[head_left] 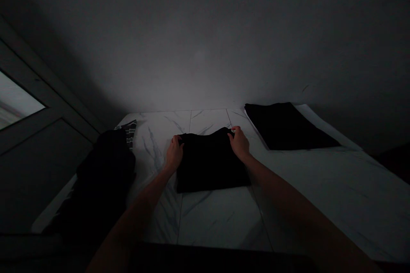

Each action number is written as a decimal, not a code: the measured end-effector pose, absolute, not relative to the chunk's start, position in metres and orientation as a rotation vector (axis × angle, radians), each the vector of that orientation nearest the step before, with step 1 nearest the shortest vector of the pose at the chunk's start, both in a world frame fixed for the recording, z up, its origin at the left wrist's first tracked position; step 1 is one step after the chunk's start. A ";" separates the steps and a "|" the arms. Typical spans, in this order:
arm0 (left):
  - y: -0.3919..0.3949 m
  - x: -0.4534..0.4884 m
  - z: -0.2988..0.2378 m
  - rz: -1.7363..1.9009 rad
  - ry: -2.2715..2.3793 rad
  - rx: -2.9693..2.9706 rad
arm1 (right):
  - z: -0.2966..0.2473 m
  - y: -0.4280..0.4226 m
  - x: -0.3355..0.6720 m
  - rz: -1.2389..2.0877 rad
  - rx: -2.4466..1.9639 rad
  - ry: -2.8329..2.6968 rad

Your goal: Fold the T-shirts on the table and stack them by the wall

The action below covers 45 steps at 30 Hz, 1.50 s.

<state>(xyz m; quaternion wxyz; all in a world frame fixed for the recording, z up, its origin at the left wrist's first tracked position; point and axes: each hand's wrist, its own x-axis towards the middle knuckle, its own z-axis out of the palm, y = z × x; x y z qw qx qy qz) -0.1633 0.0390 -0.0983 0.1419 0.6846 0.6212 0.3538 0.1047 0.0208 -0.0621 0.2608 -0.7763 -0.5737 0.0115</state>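
A black folded garment (pixel 209 164) lies on the marble-patterned table top (pixel 218 226) in front of me, its far edge dipping between my hands. Its far left corner is pinched by my left hand (pixel 174 152), the fingers curled over the edge. At the far right corner, my right hand (pixel 238 142) grips the cloth with thumb and fingers. Dim light hides the folds, so I cannot tell what kind of garment it is.
On the right lies another flat black folded cloth (pixel 288 125) with a white layer (pixel 323 125) under it. A heap of dark clothes (pixel 105 174) sits on the left, a patterned piece (pixel 130 132) behind it. A grey wall (pixel 198 42) rises behind the table; a door (pixel 38 136) stands left.
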 end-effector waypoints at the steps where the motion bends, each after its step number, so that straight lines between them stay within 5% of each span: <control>1: 0.037 -0.165 -0.097 0.960 1.828 1.988 | -0.062 0.019 0.105 0.027 -2.158 -1.568; 7: 0.040 -0.165 -0.088 0.761 1.958 1.973 | -0.055 0.018 0.099 -0.002 -2.333 -1.646; 20: 0.069 -0.160 -0.077 1.019 1.904 1.748 | -0.057 0.039 0.096 -0.068 -2.171 -1.559; 28: -0.005 -0.134 -0.078 0.966 1.788 2.403 | -0.065 -0.001 0.073 -0.304 -1.948 -1.993; 36: -0.079 -0.157 -0.116 0.463 1.376 2.680 | -0.099 -0.078 0.087 -0.078 -1.831 -2.308; 45: 0.017 -0.170 -0.100 0.637 1.953 2.423 | -0.061 -0.013 0.101 0.048 -2.063 -1.968</control>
